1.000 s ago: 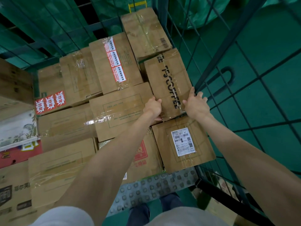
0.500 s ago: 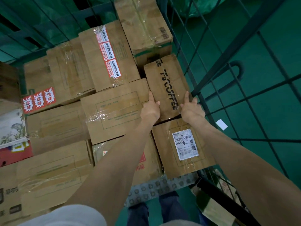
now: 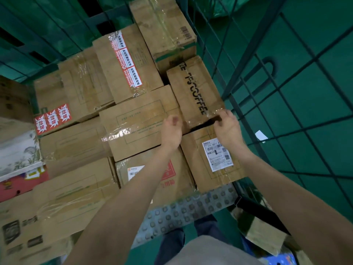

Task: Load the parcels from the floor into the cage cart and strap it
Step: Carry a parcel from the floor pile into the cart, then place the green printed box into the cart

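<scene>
Coffee box look: the coffee box point(image 3: 194, 92) is showing plain brown cardboard with black stencilled lettering running along its top and clear tape wrinkling across its near end
Coffee box place: it is lying on top of the stacked parcels inside the cage cart point(image 3: 246, 87), against the green wire side wall, its near end overhanging the labelled box point(image 3: 212, 159) with a dark gap showing beneath
Neighbours: the box with the printed frame point(image 3: 141, 123) is sitting just beside it on the left, and the box with the red-and-white tape point(image 3: 126, 62) is lying behind that one
Left hand: the left hand point(image 3: 171, 131) is hovering with fingers loosely curled and holding nothing, just beside the near left corner of the coffee box; whether it is touching the cardboard cannot be told
Right hand: the right hand point(image 3: 227, 125) is curling its fingers down at the taped near right edge of the coffee box, fingertips at the lip above the gap
Coffee box axis: its long axis is running away from the person, leaning slightly left at the far end, top face lying about level
</scene>
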